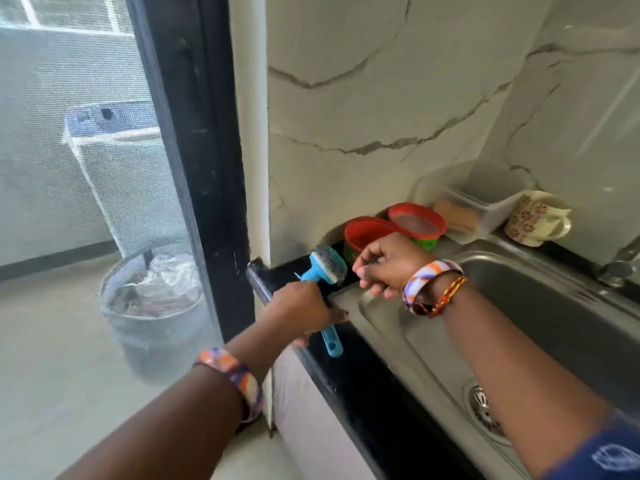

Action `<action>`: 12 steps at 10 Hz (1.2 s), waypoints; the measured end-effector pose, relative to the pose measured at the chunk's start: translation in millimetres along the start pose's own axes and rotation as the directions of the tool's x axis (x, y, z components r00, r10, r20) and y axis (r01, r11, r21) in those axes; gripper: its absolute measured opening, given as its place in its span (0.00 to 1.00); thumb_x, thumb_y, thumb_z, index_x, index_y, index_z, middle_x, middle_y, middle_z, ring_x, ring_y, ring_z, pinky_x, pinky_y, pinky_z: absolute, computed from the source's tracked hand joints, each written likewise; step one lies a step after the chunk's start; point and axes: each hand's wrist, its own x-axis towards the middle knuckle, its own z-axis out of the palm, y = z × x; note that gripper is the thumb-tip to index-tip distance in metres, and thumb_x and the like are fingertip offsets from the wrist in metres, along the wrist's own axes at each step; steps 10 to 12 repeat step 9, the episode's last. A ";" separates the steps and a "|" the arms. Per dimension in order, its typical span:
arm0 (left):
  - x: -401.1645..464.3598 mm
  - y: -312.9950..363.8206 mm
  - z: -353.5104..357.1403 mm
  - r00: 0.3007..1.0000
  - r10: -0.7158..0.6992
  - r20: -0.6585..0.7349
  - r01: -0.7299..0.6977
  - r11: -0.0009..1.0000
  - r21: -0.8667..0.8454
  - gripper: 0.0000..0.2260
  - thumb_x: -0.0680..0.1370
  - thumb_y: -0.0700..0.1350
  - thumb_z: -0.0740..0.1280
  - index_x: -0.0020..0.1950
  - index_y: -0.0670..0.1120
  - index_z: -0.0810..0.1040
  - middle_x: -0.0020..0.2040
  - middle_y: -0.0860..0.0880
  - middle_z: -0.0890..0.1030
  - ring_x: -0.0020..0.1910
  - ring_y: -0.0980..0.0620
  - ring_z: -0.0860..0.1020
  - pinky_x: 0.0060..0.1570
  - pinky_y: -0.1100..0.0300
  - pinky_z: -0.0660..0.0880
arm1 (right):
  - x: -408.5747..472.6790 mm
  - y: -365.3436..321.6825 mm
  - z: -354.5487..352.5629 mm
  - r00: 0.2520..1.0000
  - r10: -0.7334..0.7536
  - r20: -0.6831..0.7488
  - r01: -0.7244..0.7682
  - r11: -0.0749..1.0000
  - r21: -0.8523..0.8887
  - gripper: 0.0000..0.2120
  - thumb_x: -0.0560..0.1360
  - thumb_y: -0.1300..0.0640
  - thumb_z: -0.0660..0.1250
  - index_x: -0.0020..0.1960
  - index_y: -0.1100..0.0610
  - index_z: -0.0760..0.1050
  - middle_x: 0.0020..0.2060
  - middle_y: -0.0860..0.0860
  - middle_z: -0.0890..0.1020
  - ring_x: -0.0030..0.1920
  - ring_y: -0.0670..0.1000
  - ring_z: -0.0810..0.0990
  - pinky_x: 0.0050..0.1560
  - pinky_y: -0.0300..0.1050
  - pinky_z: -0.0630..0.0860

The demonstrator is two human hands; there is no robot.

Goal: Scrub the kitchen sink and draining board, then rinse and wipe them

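Sink basin point(540, 317) open, only the drain point(485, 410) in its floor | back ledge crowded: two red tubs point(391, 230), soap box point(474, 213), mug point(536, 216) | left blocked by wall point(363, 133) and door frame point(207, 168) | tap point(620, 268) at right

A home kitchen: steel sink point(540, 306), marble-look wall tiles point(381, 81), mug point(535, 218) on the counter

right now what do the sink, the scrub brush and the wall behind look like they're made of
The grey metal sink basin looks like brushed stainless steel: dull sheen, pressed rounded corners. The blue-handled scrub brush in the left hand looks like moulded glossy plastic with a grey scouring pad, probably steel wool or coarse fibre. The white grey-veined wall looks like polished marble or marble-look tile; which, I cannot tell.
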 end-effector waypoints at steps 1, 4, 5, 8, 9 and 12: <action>-2.5 1.1 16.1 0.965 -0.041 -0.259 0.033 0.999 -0.034 0.17 0.74 0.55 0.68 0.54 0.42 0.76 0.51 0.45 0.79 0.51 0.45 0.79 0.43 0.57 0.74 | -21.9 21.3 -4.5 0.995 0.068 -0.076 -0.064 0.997 0.049 0.11 0.75 0.67 0.63 0.36 0.57 0.72 0.29 0.53 0.77 0.17 0.40 0.69 0.20 0.31 0.64; -12.3 9.3 -8.6 0.861 -0.013 -0.509 -0.178 0.929 -0.325 0.10 0.75 0.43 0.64 0.48 0.35 0.76 0.39 0.41 0.78 0.34 0.45 0.74 0.30 0.60 0.66 | -65.8 58.8 -39.3 0.966 0.156 -0.205 -0.125 0.980 0.156 0.10 0.76 0.64 0.63 0.37 0.55 0.74 0.30 0.50 0.79 0.21 0.41 0.72 0.21 0.31 0.67; -8.8 45.7 -32.7 0.762 0.166 -0.626 -0.299 0.947 -0.113 0.12 0.77 0.46 0.64 0.54 0.38 0.70 0.45 0.42 0.75 0.41 0.45 0.73 0.35 0.56 0.67 | -76.0 68.9 -56.8 0.950 0.160 -0.267 -0.110 0.974 0.196 0.10 0.76 0.64 0.65 0.37 0.55 0.74 0.29 0.50 0.79 0.20 0.41 0.72 0.21 0.31 0.67; 42.9 78.5 -23.7 0.905 0.145 -0.400 -0.074 0.979 0.188 0.19 0.76 0.46 0.65 0.64 0.39 0.67 0.62 0.39 0.74 0.61 0.39 0.73 0.51 0.51 0.72 | -95.8 96.7 -89.4 0.913 0.202 -0.354 -0.125 0.966 0.229 0.09 0.76 0.64 0.64 0.39 0.56 0.74 0.30 0.51 0.79 0.21 0.41 0.72 0.23 0.32 0.68; 34.9 104.0 -20.1 0.794 0.300 -0.528 -0.095 0.920 0.380 0.20 0.76 0.46 0.65 0.65 0.40 0.68 0.64 0.41 0.71 0.65 0.41 0.67 0.56 0.50 0.70 | -110.4 107.5 -92.9 0.811 0.121 -0.572 -0.025 0.985 0.173 0.10 0.76 0.66 0.63 0.38 0.55 0.76 0.30 0.48 0.79 0.24 0.42 0.73 0.26 0.33 0.71; 34.9 104.0 -20.1 0.794 0.300 -0.528 -0.095 0.920 0.380 0.20 0.76 0.46 0.65 0.65 0.40 0.68 0.64 0.41 0.71 0.65 0.41 0.67 0.56 0.50 0.70 | -110.4 107.5 -92.9 0.811 0.121 -0.572 -0.025 0.985 0.173 0.10 0.76 0.66 0.63 0.38 0.55 0.76 0.30 0.48 0.79 0.24 0.42 0.73 0.26 0.33 0.71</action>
